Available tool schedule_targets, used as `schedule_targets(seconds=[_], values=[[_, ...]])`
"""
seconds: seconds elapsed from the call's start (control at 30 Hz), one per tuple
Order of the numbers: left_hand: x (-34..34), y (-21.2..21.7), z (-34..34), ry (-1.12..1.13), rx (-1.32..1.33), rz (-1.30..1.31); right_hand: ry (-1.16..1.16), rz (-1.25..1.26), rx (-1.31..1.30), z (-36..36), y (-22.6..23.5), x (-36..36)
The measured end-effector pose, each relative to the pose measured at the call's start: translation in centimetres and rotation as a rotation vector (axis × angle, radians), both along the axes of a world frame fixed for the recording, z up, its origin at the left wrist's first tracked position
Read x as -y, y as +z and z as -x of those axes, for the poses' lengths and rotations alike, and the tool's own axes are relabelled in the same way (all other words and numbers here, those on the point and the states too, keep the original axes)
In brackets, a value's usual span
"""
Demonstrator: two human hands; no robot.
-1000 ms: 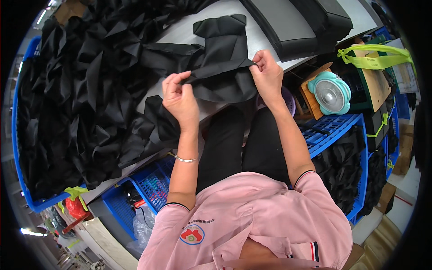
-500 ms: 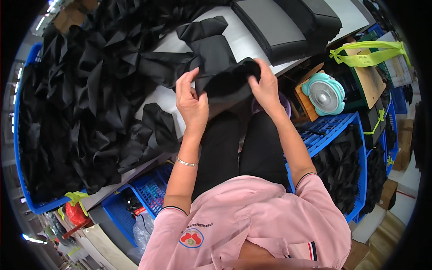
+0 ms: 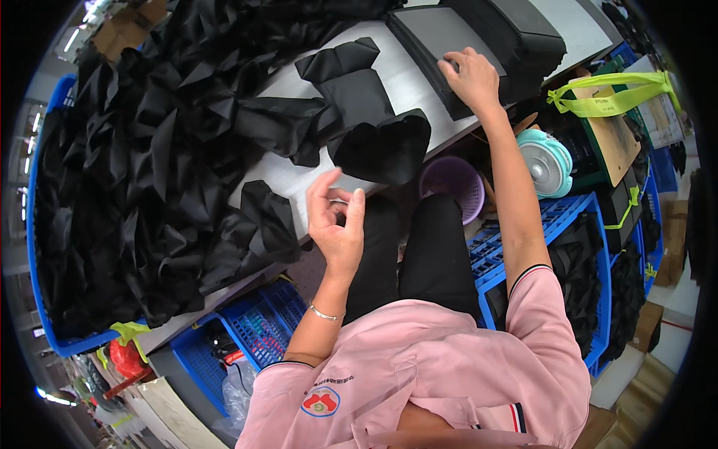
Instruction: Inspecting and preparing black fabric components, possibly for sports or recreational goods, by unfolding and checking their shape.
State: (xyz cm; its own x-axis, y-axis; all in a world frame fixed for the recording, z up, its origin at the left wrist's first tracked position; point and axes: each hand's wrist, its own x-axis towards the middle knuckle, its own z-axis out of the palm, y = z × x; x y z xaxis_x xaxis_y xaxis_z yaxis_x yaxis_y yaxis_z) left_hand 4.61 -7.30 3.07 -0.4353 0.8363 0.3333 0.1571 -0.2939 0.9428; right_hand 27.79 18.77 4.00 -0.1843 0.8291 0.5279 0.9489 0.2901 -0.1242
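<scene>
My left hand (image 3: 336, 224) hovers over the near edge of the table, fingers loosely curled, thumb apart, holding nothing. Just beyond it lies a black fabric piece (image 3: 359, 101), spread on the table with its near end, a rounded dark flap, hanging over the edge. My right hand (image 3: 473, 78) reaches out to a stack of flat black and grey panels (image 3: 430, 34) at the far right of the table. Its bent fingers rest on the top panel, apart from one another, with nothing visibly gripped. A second stack of black panels (image 3: 516, 37) stands right behind it.
A large heap of black fabric pieces (image 3: 142, 172) fills a blue crate (image 3: 43, 299) on the left. A purple basket (image 3: 452, 187) stands below the table edge by my knees. To the right are a turquoise fan (image 3: 544, 165) and a blue crate (image 3: 557, 217) of black pieces.
Both hands have let go of the black fabric piece, which now lies on the table. My right hand has moved up and right to the panel stack; my left hand has drawn back toward me.
</scene>
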Motion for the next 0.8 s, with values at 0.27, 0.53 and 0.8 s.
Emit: schedule_targets(seconds=[0.27,0.53,0.8], values=[[2.4,-0.8,-3.3,-0.61,0.38,0.262,-0.126,-0.342,0.183,1.1,2.9,11.0],[2.6,-5.5,-10.6,-0.975,1.051,0.577,0.07,0.22,-0.202,0.6,3.1,31.1],[4.4,-4.7,-10.5,-1.224,1.296,0.543,0.169,0.737,-0.886,-2.1,3.6,38.7]])
